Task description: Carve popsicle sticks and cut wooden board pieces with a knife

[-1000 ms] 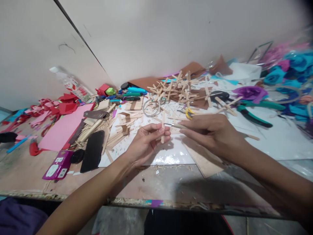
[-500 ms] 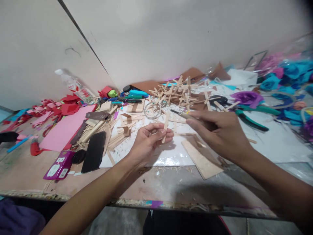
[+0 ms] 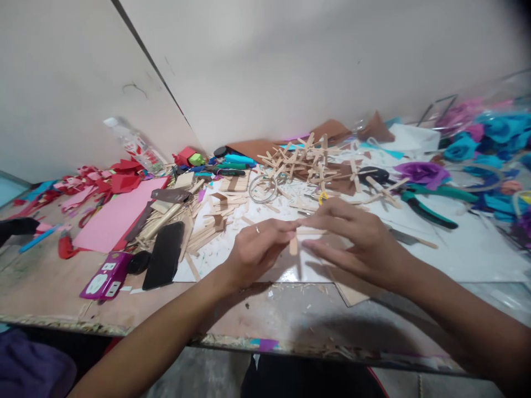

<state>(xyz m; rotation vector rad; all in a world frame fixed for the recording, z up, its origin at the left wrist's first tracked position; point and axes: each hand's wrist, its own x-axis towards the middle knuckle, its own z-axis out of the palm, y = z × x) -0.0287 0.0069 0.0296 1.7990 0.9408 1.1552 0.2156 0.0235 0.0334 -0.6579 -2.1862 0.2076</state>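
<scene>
My left hand (image 3: 259,249), with a ring on one finger, is closed on a wooden craft stick (image 3: 293,246). The stick's rounded lower end points down toward me over the white board (image 3: 282,271). My right hand (image 3: 352,237) reaches in from the right, its fingertips meeting the left hand's at the top of the stick. Its thumb stays apart from the fingers, and I see no tool in its grip. A dark-tipped tool (image 3: 306,213) shows just beyond the fingers. Beside the right wrist lies a knife (image 3: 401,236). A thin wooden piece (image 3: 352,293) is partly hidden under that hand.
Behind the hands are a pile of joined craft sticks (image 3: 307,160) and a clear tape roll (image 3: 263,188). Green-handled pliers (image 3: 431,210) lie right. Left are loose sticks (image 3: 207,235), a black phone (image 3: 164,255), a purple case (image 3: 105,276) and pink paper (image 3: 120,213).
My right hand has come left and down to meet the left hand, and the dark-tipped tool no longer shows in its grip. My left hand has turned palm down around the stick.
</scene>
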